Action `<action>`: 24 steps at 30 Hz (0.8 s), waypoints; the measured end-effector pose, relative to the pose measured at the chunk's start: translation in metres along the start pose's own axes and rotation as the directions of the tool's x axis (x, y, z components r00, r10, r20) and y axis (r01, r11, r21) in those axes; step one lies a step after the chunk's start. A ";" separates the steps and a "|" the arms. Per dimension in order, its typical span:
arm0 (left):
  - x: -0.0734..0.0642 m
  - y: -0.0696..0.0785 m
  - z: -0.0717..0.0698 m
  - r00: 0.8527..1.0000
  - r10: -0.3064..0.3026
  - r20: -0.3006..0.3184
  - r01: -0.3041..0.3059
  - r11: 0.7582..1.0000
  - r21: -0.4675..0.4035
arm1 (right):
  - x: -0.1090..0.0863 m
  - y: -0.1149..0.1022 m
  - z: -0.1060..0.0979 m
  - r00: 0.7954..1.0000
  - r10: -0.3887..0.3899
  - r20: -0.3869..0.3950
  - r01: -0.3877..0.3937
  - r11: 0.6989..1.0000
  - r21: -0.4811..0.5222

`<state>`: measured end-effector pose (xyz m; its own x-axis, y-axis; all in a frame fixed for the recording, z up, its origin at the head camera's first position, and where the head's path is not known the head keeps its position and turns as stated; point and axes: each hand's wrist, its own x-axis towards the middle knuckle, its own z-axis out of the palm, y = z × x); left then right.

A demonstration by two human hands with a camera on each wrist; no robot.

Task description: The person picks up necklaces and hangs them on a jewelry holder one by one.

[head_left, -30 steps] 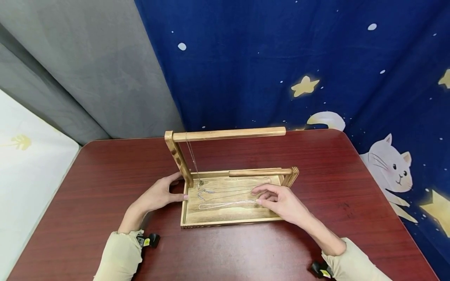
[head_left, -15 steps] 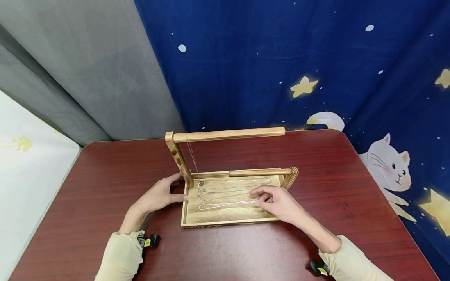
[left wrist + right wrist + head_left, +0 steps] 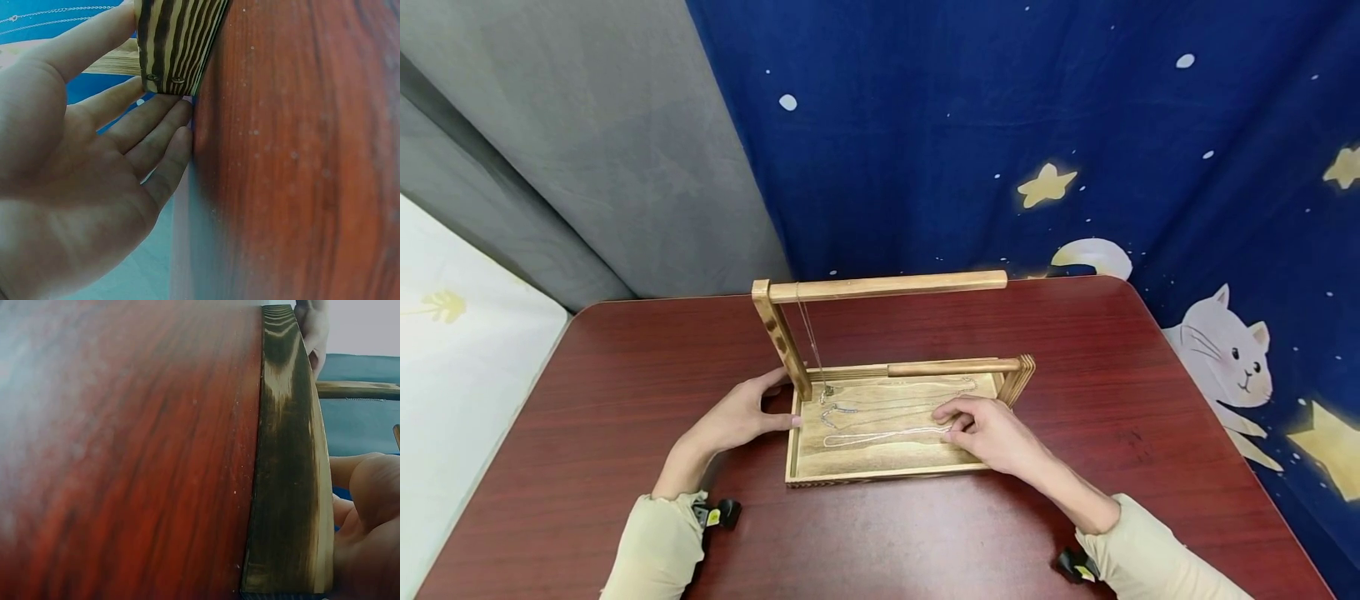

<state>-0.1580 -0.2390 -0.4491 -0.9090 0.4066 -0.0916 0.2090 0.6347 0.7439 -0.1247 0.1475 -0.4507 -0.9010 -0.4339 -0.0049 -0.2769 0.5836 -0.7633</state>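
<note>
A wooden jewelry stand has a shallow tray (image 3: 880, 462) as its base. Near the tray's front, a pale chain necklace (image 3: 850, 441) lies in a long, narrow loop. My right hand (image 3: 996, 437) pinches its right end between thumb and finger; in the right wrist view, the tray's front wall hides the fingertips. My left hand (image 3: 735, 414) rests at the tray's left end, thumb on the rim. The left wrist view shows its fingers (image 3: 159, 125) straight against the striped end wall. Farther back in the tray lies another necklace with a bluish part (image 3: 830, 413).
One more necklace (image 3: 809, 329) hangs from the left of the upper bar (image 3: 887, 287), its pendant low over the tray. A shorter bar (image 3: 955, 367) crosses the tray's back right. The stand is on a reddish-brown table (image 3: 880, 537), before blue and grey curtains.
My right forearm has shifted slightly left, and the fingers have drawn closer together at the pale necklace's right end. My left hand stays in place at the tray.
</note>
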 end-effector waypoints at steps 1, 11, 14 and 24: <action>0.000 0.000 0.000 1.000 -0.001 0.000 0.001 1.000 0.002 | 0.000 0.001 0.001 1.000 0.001 -0.006 -0.001 1.000 -0.007; 0.000 -0.001 0.000 1.000 0.000 0.001 0.000 1.000 -0.003 | 0.002 -0.002 0.003 1.000 -0.013 -0.029 0.010 0.996 -0.090; 0.000 -0.002 0.000 1.000 0.004 -0.002 -0.004 1.000 -0.004 | 0.003 -0.003 0.003 0.999 -0.024 -0.035 0.019 0.994 -0.111; 0.000 -0.001 0.000 1.000 -0.001 -0.004 0.001 1.000 0.002 | 0.004 -0.003 0.005 1.000 0.015 0.001 -0.015 0.989 -0.145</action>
<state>-0.1583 -0.2394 -0.4496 -0.9107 0.4032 -0.0898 0.2087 0.6367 0.7423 -0.1262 0.1407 -0.4513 -0.9048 -0.4254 -0.0172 -0.3087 0.6835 -0.6614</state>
